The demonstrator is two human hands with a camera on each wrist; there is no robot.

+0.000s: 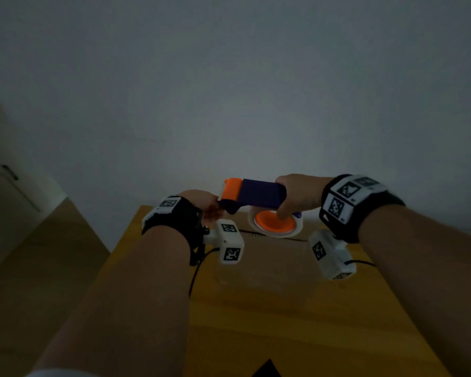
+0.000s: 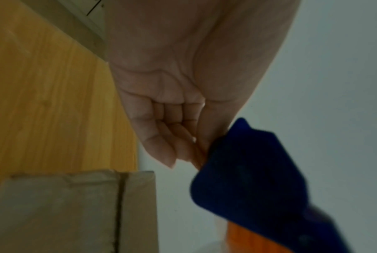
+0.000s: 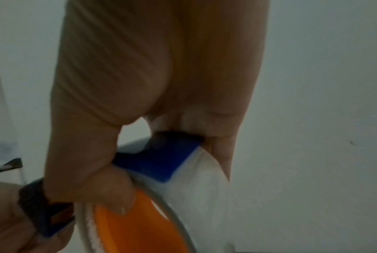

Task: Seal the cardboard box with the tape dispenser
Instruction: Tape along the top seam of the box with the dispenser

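Right hand fingers wrapping tape dispenser, left hand pinching its front, cardboard box seam below.

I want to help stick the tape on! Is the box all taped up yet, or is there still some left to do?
Not taped yet. Done: the cardboard box has its flaps closed, and the seam looks bare. In hand: the right hand grips the tape dispenser above the box, and the left hand pinches its front end. Left: laying tape along the seam.

No readable text, brand or number is being shown; only black-and-white coded marker squares are being displayed on the wrist bands, and faint print on the cardboard box is being blurred.
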